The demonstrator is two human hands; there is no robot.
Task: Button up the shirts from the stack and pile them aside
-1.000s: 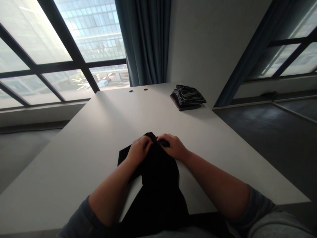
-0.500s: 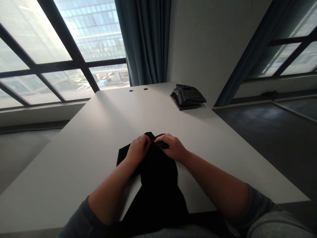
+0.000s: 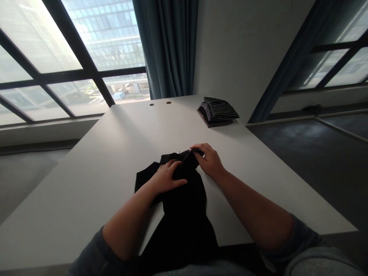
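Observation:
A black cloth garment (image 3: 184, 218) lies lengthwise on the white table (image 3: 109, 180), running from the far middle down over the near edge towards me. My left hand (image 3: 168, 177) rests flat on it, fingers spread, gripping nothing that I can see. My right hand (image 3: 209, 161) pinches a dark folded edge of the garment at its far end, with the thumb and fingers closed around the cloth. The garment's layers are too dark to tell apart.
A stack of folded clothes (image 3: 217, 112), topped by a black-and-white striped piece, lies at the table's far right. Two small round grommets (image 3: 160, 103) are set near the far edge. A dark floor lies beyond the right table edge.
My left hand has let go of the far end and opened flat on the cloth, nearer me. My right hand has moved farther away, lifting the garment's edge.

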